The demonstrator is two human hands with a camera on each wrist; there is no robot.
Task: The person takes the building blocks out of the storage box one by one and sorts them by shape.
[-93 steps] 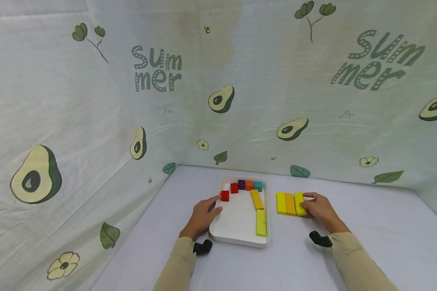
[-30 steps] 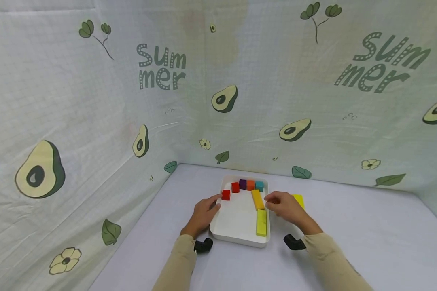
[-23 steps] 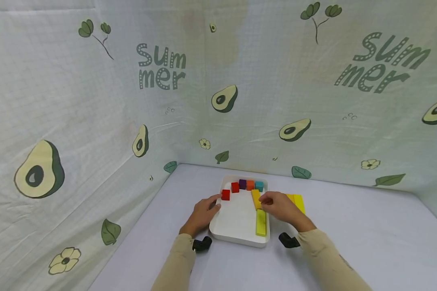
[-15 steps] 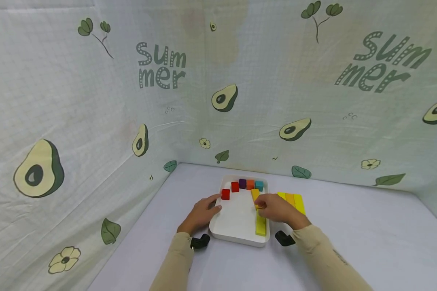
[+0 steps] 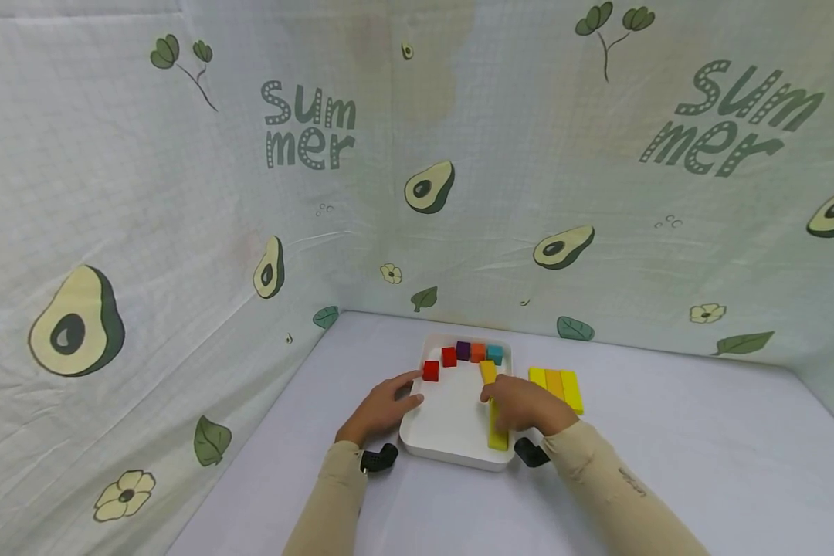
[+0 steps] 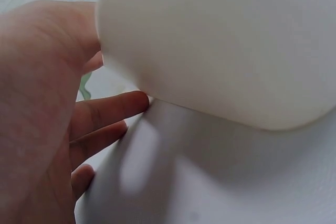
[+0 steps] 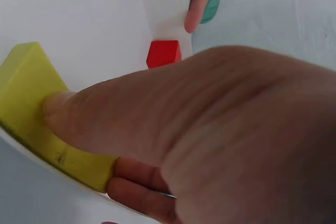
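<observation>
Right hand (image 5: 524, 405) lies low over the right side of the white tray (image 5: 452, 448), just below frame centre in the head view, knuckles up, forearm running off to the lower right. Its thumb presses the top face of the yellow-green bar (image 7: 31, 98) and the fingers curl under its edge, so it is grasping that bar; the right wrist view shows this plainly. Left hand (image 5: 382, 405) rests at the tray's left rim, fingers relaxed and nearly straight against the outer wall (image 6: 210, 51), gripping nothing. Against the frame from three seconds back: the right hand was then on the three bars on the table to the right of the tray; it has since crossed leftward onto the tray. Left hand is unchanged. The yellow-green bar lies flat along the tray's right wall, long axis running from near edge to far edge of the frame, its near end showing below the hand (image 5: 498, 442). An orange bar (image 5: 487, 371) sits just beyond it, in line, mostly hidden. Further out: red cube (image 5: 430, 371) near the left fingertips, then red, purple, orange and teal cubes (image 5: 495, 354) in a row along the far wall. Three yellow and orange bars (image 5: 556, 388) lie side by side right of the tray.
</observation>
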